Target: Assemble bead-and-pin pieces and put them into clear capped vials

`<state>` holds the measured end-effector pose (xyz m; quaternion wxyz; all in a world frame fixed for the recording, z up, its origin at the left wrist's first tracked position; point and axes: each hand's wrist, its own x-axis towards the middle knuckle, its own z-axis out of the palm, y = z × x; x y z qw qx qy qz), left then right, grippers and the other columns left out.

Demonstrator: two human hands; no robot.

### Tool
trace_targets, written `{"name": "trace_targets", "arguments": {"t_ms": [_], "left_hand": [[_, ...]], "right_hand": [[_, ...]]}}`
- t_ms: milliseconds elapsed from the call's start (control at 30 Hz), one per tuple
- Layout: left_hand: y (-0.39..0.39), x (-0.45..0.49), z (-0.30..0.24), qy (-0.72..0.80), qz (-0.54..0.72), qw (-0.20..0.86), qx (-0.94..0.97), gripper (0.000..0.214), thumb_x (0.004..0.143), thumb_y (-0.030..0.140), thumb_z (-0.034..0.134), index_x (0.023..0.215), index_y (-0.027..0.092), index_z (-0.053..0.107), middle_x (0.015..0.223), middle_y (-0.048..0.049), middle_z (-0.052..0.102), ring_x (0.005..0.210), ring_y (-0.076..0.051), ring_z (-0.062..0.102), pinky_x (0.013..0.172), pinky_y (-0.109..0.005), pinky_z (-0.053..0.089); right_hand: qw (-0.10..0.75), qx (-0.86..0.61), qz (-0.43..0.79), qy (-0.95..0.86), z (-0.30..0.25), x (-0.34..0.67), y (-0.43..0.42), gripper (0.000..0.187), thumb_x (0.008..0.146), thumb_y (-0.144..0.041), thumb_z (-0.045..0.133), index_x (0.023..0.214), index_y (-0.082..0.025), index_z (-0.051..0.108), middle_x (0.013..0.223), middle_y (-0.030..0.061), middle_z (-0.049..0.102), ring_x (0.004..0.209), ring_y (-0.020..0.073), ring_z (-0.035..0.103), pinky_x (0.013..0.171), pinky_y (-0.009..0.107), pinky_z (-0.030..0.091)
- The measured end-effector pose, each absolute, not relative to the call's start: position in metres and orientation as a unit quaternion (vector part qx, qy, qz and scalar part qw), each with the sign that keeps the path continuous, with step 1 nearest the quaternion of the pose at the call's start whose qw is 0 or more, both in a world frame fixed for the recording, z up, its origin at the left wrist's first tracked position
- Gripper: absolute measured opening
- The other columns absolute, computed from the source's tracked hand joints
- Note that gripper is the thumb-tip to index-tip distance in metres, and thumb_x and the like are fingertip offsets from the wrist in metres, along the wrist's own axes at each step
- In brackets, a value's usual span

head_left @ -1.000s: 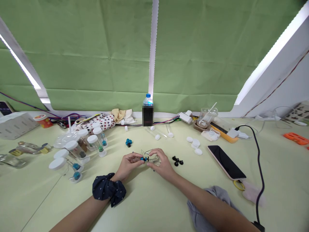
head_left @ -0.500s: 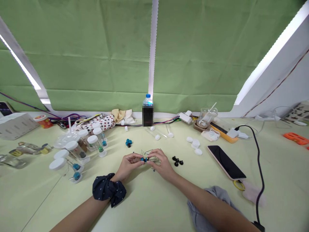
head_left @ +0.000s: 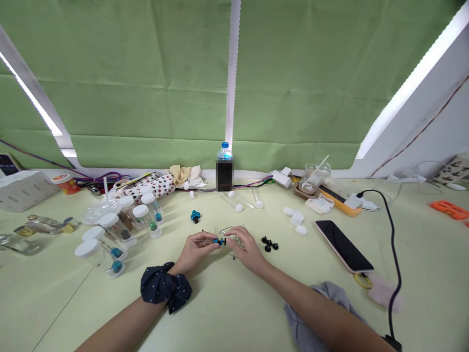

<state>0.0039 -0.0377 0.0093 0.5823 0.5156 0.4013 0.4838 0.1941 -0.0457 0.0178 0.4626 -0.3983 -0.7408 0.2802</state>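
Both hands meet at the middle of the pale green table [head_left: 234,303]. My left hand [head_left: 194,250] pinches a small blue part [head_left: 219,241] at its fingertips. My right hand [head_left: 246,247] pinches the same piece from the right, over thin clear pieces lying on the table. A dark dotted scrunchie [head_left: 165,292] sits on my left wrist. A cluster of blue parts [head_left: 195,216] lies just behind my hands, and a few black parts [head_left: 269,243] lie to the right.
Several clear jars with white lids [head_left: 110,230] lie at the left. White caps [head_left: 296,219], a phone [head_left: 343,245] and a black cable [head_left: 394,254] are at the right. A water bottle [head_left: 224,168] stands at the back. Grey cloth [head_left: 322,313] lies under my right forearm.
Almost nothing differs; my right fingers have shifted slightly on the blue part, and both hands stay in place.
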Motion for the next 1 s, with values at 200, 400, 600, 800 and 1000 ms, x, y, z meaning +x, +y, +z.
{"name": "trace_targets", "arguments": {"t_ms": [200,400,600,800,1000], "left_hand": [[-0.0367,0.0036,0.0087,0.398,0.492,0.583,0.509,0.025,0.059,0.022,0.078,0.081,0.013,0.068,0.083,-0.007,0.072,0.075,-0.018,0.066,0.075,-0.031,0.052],[-0.0372,0.0039,0.0084,0.399,0.492,0.579,0.513,0.027,0.059,0.024,0.078,0.081,0.013,0.067,0.084,-0.0081,0.071,0.076,-0.02,0.066,0.076,-0.034,0.052],[-0.0372,0.0034,0.0078,0.396,0.489,0.588,0.509,0.026,0.059,0.022,0.078,0.081,0.014,0.068,0.082,-0.0061,0.072,0.075,-0.018,0.066,0.075,-0.03,0.051],[-0.038,0.0036,0.0092,0.395,0.489,0.585,0.512,0.026,0.059,0.023,0.078,0.081,0.013,0.068,0.083,-0.0073,0.072,0.076,-0.019,0.066,0.076,-0.031,0.051],[-0.0369,0.003,0.0065,0.389,0.49,0.589,0.511,0.024,0.061,0.02,0.077,0.082,0.014,0.068,0.083,-0.0062,0.071,0.075,-0.017,0.065,0.075,-0.03,0.05]], "right_hand": [[0.464,-0.38,0.267,-0.754,0.022,0.1933,-0.0485,0.022,0.075,-0.019,0.06,0.097,-0.022,0.058,0.096,0.0052,0.06,0.096,0.0205,0.053,0.089,0.036,0.04],[0.46,-0.384,0.262,-0.757,0.0219,0.1934,-0.0482,0.019,0.076,-0.02,0.059,0.094,-0.023,0.058,0.095,0.0046,0.06,0.096,0.0203,0.054,0.09,0.037,0.039],[0.464,-0.379,0.268,-0.755,0.0208,0.1934,-0.0476,0.016,0.078,-0.023,0.059,0.094,-0.023,0.059,0.095,0.0047,0.06,0.096,0.0198,0.054,0.089,0.036,0.04],[0.462,-0.378,0.269,-0.756,0.0203,0.1939,-0.0471,0.012,0.08,-0.025,0.057,0.092,-0.023,0.059,0.095,0.0053,0.059,0.097,0.0198,0.054,0.09,0.036,0.039],[0.458,-0.379,0.267,-0.758,0.0185,0.1934,-0.0461,0.011,0.08,-0.026,0.058,0.09,-0.022,0.061,0.094,0.0057,0.059,0.097,0.0198,0.054,0.09,0.036,0.04]]}}
